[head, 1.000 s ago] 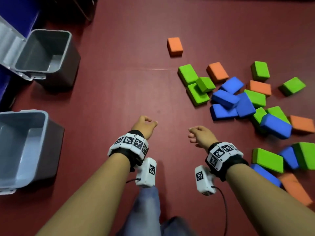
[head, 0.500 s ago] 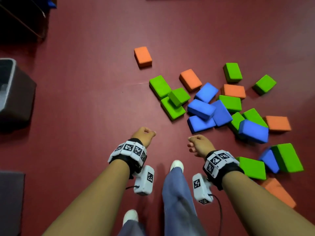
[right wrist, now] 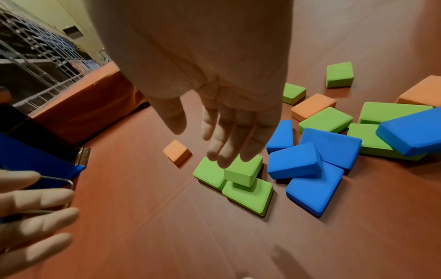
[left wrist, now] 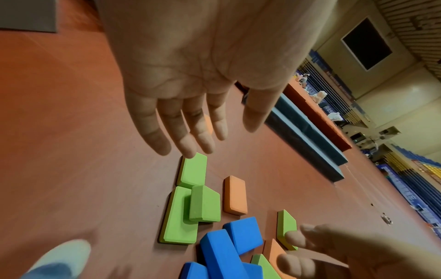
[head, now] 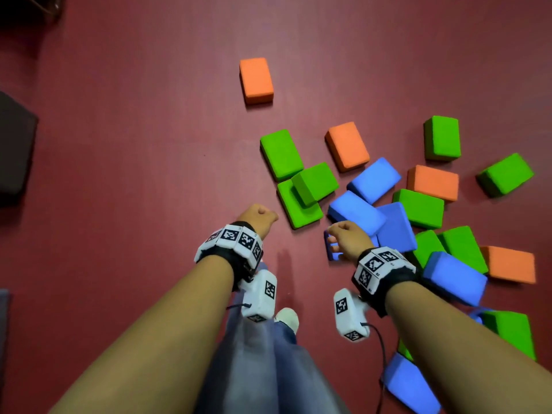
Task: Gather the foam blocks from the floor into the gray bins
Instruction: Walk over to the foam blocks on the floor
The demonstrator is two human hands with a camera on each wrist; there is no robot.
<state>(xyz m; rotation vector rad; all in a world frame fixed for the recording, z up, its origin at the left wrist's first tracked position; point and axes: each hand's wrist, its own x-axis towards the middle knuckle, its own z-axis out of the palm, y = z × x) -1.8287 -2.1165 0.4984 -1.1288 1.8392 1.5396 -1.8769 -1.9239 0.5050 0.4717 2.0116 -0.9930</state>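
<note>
Dark red flooring [head: 143,162] is filling most of the head view, and a dark shape [head: 15,150], perhaps a gray bin though too little is showing to tell, is sitting at the left edge. Foam blocks in green, blue and orange are lying scattered to the right: a lone orange block [head: 256,80] is lying farthest off, well apart from the heap. Nearer, a small green block [head: 313,182] is resting tilted on a flat green block [head: 301,210], with another green block [head: 280,153] touching them. A blue block [head: 355,212] is leaning on other blue ones just beside the right hand [head: 346,237]. That hand is hanging above the floor, its fingers [right wrist: 229,139] reaching out loosely and holding nothing. The left hand [head: 258,218] is hovering beside the flat green block, its fingers [left wrist: 167,132] also spread loosely and empty. A white shoe [head: 287,318] is showing between the forearms.
</note>
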